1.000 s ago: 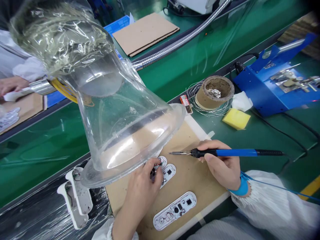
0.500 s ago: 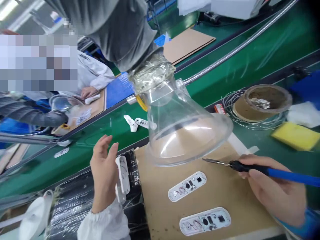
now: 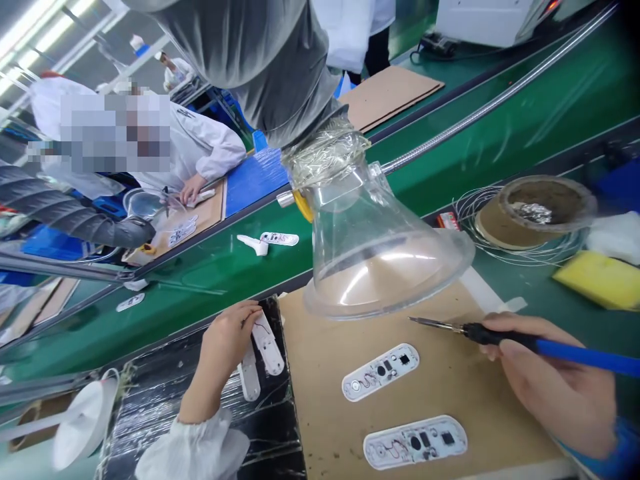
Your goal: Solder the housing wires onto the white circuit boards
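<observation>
In my right hand point(image 3: 555, 380) is a soldering iron point(image 3: 505, 337) with a blue cable end, its tip pointing left above the brown board point(image 3: 440, 373). My left hand point(image 3: 227, 350) is closed, fingertips at the top end of a white plastic housing point(image 3: 269, 347) with a thin wire inside. A second white housing point(image 3: 249, 380) lies beside it on the black wrapped surface point(image 3: 160, 393). Two oval white casings with circuit boards rest on the brown board: an upper casing point(image 3: 380, 372) and a lower casing point(image 3: 415, 443).
A clear fume hood point(image 3: 385, 267) on a grey duct hangs over the board. At right are a solder wire coil, a brown round container point(image 3: 515, 220) and a yellow sponge point(image 3: 597, 279). White parts point(image 3: 280, 239) lie on the green belt; a co-worker sits across it.
My left hand has come down from above the belt onto a white housing, its fingers closing at the top end. My right hand still holds the soldering iron. The view has shifted slightly.
</observation>
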Demonstrator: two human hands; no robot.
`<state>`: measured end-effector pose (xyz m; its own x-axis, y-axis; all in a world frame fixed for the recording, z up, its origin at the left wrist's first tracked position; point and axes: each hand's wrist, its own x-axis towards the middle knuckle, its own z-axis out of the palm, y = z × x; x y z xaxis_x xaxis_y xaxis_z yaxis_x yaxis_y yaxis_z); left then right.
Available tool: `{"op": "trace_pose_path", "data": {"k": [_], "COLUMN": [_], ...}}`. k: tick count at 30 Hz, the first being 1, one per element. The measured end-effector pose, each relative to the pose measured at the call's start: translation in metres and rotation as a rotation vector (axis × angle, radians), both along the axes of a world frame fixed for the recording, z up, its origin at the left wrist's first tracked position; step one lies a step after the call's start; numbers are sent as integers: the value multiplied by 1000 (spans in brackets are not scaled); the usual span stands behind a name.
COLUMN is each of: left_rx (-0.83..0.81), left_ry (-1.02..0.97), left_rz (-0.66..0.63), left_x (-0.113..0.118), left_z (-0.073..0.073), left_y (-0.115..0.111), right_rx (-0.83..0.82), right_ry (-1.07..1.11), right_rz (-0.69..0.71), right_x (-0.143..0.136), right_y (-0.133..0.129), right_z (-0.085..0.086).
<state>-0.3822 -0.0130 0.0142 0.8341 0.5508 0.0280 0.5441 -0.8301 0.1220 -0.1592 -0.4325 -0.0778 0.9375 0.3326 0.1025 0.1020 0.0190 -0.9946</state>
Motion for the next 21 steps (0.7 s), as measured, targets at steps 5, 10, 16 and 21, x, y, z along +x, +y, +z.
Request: {"op": "trace_pose_path", "data": {"k": [5,10,16,21], "left_rx": [-135,-147,-239,-329], "left_ry": [-281,-439,-518,-370], "left_rz": [-268,-477,-525,-568], "left_x": [34,72,99,118], "left_z": [16,-13,-40,-37], "left_y": [-56,-136,-191,-200], "right_rx": [-75,-97,-89,-46], "right_ry": [-57,-21,-99,-72], "right_rz": [19,65,123,163], "right_x": [0,0,7,7], "right_y": [7,15,24,25], "right_z": [4,2,11,15]}}
